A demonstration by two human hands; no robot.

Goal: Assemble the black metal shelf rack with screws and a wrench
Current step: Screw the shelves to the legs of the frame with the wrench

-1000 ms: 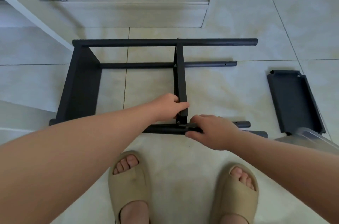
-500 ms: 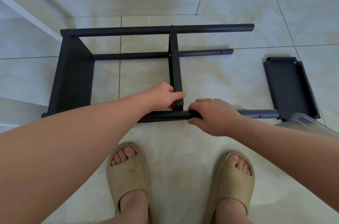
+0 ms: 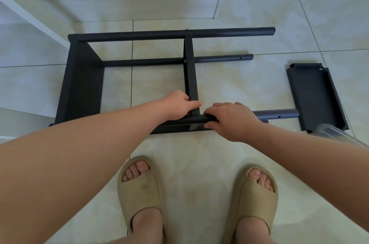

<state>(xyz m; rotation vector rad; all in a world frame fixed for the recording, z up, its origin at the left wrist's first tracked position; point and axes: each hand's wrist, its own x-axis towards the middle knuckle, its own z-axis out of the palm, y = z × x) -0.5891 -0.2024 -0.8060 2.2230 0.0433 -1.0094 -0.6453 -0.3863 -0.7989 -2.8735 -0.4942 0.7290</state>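
On the tiled floor (image 3: 159, 83) before my feet the black rack (image 3: 83, 83) lies on its side, half built. My left hand (image 3: 177, 106) grips the near end of the middle shelf (image 3: 190, 75), fingers curled round its edge to steady it. My right hand (image 3: 229, 119) wraps the front tube (image 3: 279, 113), I judge to line its hole with the shelf's corner for a screw. Another shelf panel (image 3: 315, 95) lies off to the right, unattached.
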